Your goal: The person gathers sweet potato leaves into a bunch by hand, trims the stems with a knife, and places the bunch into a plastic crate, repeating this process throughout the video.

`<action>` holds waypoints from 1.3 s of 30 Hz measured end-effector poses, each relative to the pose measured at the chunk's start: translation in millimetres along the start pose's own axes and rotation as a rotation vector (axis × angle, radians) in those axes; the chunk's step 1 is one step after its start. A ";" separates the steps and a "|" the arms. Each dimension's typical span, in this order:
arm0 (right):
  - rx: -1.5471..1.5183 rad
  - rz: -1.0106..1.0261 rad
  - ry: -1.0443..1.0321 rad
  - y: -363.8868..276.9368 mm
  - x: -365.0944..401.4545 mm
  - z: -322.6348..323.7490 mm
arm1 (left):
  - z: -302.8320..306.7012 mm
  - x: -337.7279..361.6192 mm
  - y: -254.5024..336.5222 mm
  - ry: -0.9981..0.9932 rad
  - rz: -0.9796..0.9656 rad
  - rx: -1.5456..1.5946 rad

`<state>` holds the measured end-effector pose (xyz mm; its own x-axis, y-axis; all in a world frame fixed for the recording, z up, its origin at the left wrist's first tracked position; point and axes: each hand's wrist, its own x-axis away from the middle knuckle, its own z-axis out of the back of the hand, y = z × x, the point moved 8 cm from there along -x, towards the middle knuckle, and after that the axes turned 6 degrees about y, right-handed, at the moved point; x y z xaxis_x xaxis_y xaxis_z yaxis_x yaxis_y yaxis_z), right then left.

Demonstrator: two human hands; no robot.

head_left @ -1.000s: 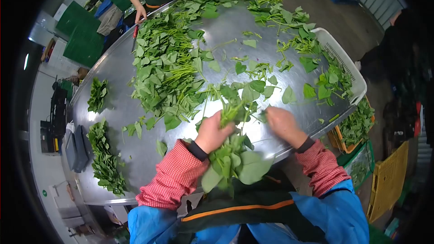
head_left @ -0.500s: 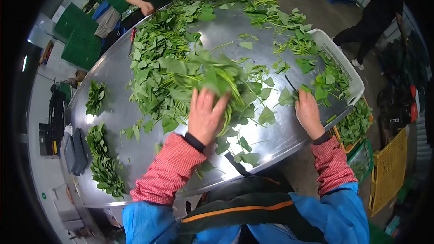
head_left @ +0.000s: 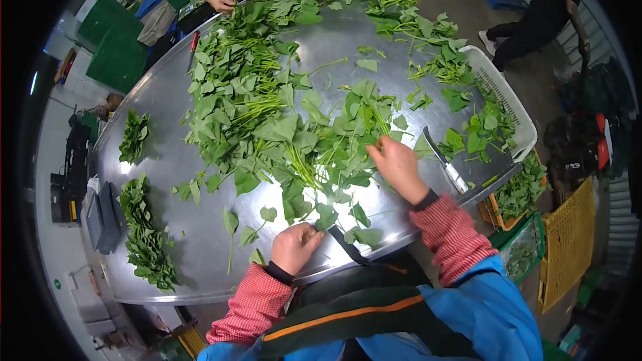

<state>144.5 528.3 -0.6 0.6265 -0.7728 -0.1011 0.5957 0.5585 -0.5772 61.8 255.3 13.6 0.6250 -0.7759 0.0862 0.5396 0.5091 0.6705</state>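
My left hand point(head_left: 295, 247) is closed near the table's front edge. Its fingertips meet a green leaf point(head_left: 326, 216); whether they grip it I cannot make out. My right hand point(head_left: 399, 168) has its fingers curled at the near right side of the pile of leafy greens point(head_left: 247, 103), pinching leafy stems point(head_left: 366, 127). To the right of that hand a knife point(head_left: 446, 163) with a dark blade and white handle lies on the metal table point(head_left: 200, 227). Loose leaves and stems point(head_left: 231, 224) are scattered between the pile and my left hand.
Two leafy bundles point(head_left: 144, 234) lie at the table's left. A white basket point(head_left: 515, 93) with greens stands at the right edge, an orange crate point(head_left: 498, 210) of greens below it. A co-worker's hand point(head_left: 221, 3) is at the far edge, near a red-handled tool point(head_left: 194, 43). Another person point(head_left: 545, 13) stands at right.
My right hand has left the knife and moved left to the pile. My left hand has let go of its bunch of greens and drawn back to the table's front edge.
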 end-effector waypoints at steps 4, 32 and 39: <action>-0.153 -0.067 -0.103 15.5 -20.1 -37.1 | -11.0 -10.0 11.2 -0.039 0.067 0.276; -0.295 0.444 -0.049 -59.3 91.8 42.2 | -70.6 -98.2 26.1 -0.010 0.573 1.507; -0.072 0.260 -0.792 -4.3 87.3 1.2 | -41.6 -87.8 6.8 0.010 0.601 1.646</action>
<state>197.2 458.8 -5.9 0.9234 -0.1663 0.3458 0.3667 0.6483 -0.6673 34.0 342.3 -20.1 0.5123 -0.6325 0.5810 -0.8268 -0.1801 0.5329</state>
